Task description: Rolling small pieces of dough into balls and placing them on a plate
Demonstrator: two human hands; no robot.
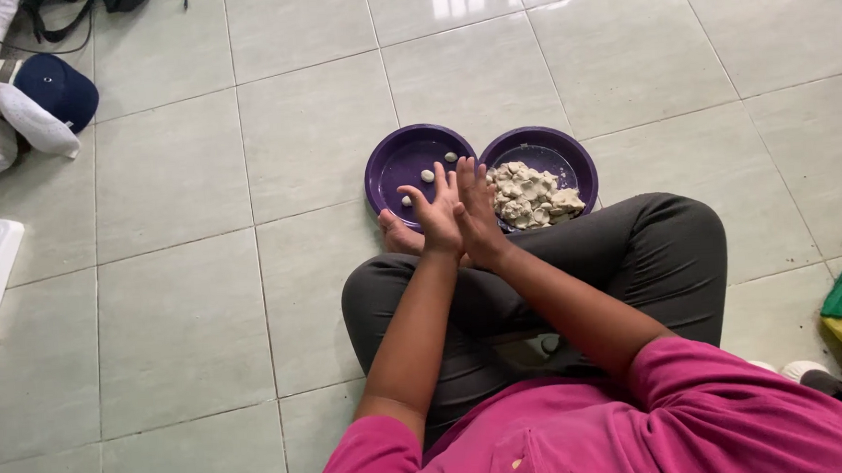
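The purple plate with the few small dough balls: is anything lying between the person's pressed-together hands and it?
Nothing visible does. The left hand and right hand are pressed palm to palm right over the near rim of the left purple plate. The plate of dough lumps sits beside it, to the right, out of the way.

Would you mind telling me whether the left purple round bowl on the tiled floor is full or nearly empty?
Nearly empty: the left purple round bowl holds only three small pale dough balls, with bare purple bottom showing around them.
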